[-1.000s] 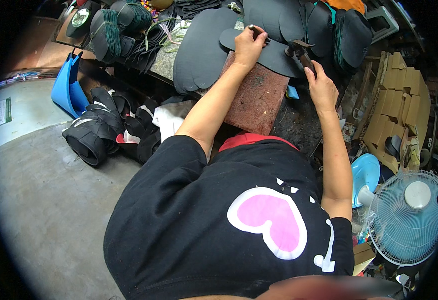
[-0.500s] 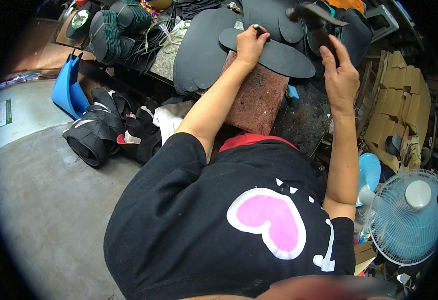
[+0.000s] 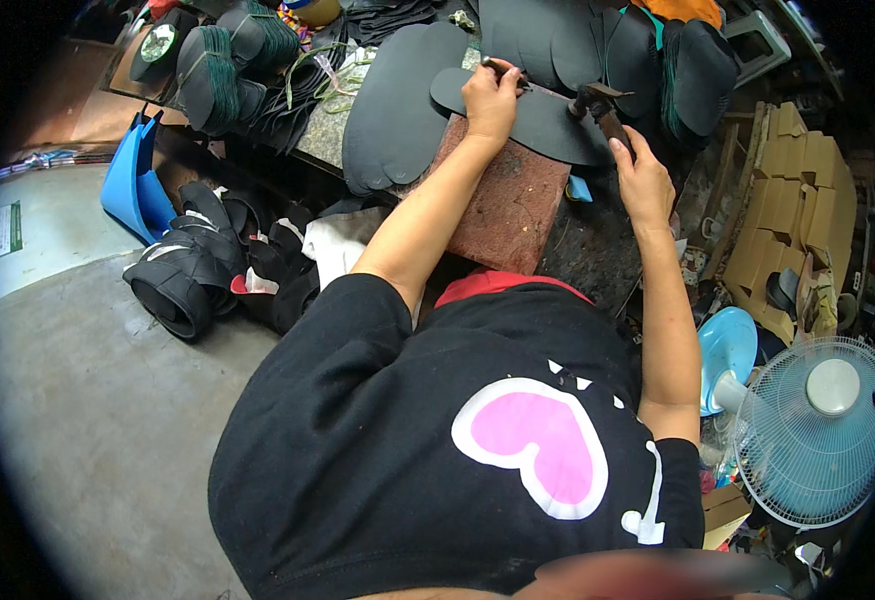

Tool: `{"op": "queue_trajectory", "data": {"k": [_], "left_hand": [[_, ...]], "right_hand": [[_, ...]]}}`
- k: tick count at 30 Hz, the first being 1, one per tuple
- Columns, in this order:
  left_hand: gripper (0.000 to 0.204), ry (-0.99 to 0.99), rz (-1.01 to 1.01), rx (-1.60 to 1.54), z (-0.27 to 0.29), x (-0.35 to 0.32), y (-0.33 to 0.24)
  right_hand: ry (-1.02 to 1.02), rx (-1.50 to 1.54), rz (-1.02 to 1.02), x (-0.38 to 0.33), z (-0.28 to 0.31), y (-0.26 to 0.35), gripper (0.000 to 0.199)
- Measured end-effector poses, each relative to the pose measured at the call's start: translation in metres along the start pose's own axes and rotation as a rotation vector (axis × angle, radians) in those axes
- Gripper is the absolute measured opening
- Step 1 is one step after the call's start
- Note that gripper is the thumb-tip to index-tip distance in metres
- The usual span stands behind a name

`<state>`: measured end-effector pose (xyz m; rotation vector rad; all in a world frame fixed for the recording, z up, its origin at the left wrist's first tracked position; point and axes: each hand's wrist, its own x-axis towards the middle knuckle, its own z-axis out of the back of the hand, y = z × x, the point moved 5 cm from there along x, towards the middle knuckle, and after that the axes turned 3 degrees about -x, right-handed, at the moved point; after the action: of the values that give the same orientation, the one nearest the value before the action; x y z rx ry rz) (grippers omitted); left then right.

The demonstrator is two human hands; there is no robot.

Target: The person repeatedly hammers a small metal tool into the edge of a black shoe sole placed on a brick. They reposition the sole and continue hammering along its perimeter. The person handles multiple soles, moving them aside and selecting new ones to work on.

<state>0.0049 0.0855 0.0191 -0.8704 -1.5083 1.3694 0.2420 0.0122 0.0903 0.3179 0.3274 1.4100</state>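
A dark grey shoe sole [image 3: 556, 128] lies across the far end of a reddish-brown block [image 3: 506, 212]. Over its left part, my left hand [image 3: 493, 103] is closed round a short, dark rod-like metal punch [image 3: 491, 66]; the fingers hide most of it. My right hand [image 3: 646, 182] grips a hammer [image 3: 610, 122] by its handle. The hammer's head is low, over or just beside the right end of the sole; whether it touches is unclear. Left of the block lies a fanned stack of similar soles [image 3: 398, 110].
More soles [image 3: 528, 40] stand at the back, beside bundles tied with green cord [image 3: 208, 80]. Black strap pieces [image 3: 193, 255] and a blue holder [image 3: 138, 180] are at the left. Cardboard [image 3: 793, 210] and a fan [image 3: 813, 430] stand at the right.
The hammer has come down and leftward from its raised position, with my right hand lowered too. My left hand and the sole have shifted slightly left in view.
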Motion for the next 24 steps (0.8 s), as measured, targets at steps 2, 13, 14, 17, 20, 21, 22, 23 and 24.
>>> {"op": "queue_trajectory", "data": {"k": [2, 13, 14, 17, 20, 21, 22, 23, 24], "left_hand": [[0.01, -0.013, -0.016, -0.159, -0.001, -0.001, -0.003], [0.011, 0.112, 0.02, -0.052, -0.011, -0.002, -0.003], [0.011, 0.123, 0.003, -0.012, -0.01, -0.002, -0.003], [0.011, 0.159, -0.102, 0.095, -0.01, -0.001, -0.007], [0.013, 0.192, -0.303, 0.292, -0.013, -0.004, -0.015], [0.013, 0.2, -0.384, 0.372, -0.016, -0.005, -0.018], [0.014, 0.213, -0.451, 0.432, -0.019, -0.008, -0.021], [0.014, 0.226, -0.518, 0.492, -0.024, -0.01, -0.023], [0.015, 0.236, -0.586, 0.553, -0.028, -0.012, -0.025]], "right_hand": [[0.016, -0.038, -0.017, 0.0, -0.004, -0.002, 0.047], [-0.039, -0.027, 0.019, 0.002, 0.003, 0.004, 0.042], [-0.063, 0.005, 0.047, 0.001, 0.008, 0.01, 0.042], [-0.14, 0.104, 0.081, -0.003, 0.035, 0.028, 0.041], [-0.342, 0.377, 0.392, -0.013, 0.07, 0.052, 0.033], [-0.418, 0.463, 0.488, -0.015, 0.077, 0.057, 0.033], [-0.445, 0.518, 0.494, -0.017, 0.077, 0.057, 0.034], [-0.446, 0.525, 0.518, -0.017, 0.075, 0.058, 0.035], [-0.407, 0.418, 0.507, -0.016, 0.067, 0.057, 0.036]]}}
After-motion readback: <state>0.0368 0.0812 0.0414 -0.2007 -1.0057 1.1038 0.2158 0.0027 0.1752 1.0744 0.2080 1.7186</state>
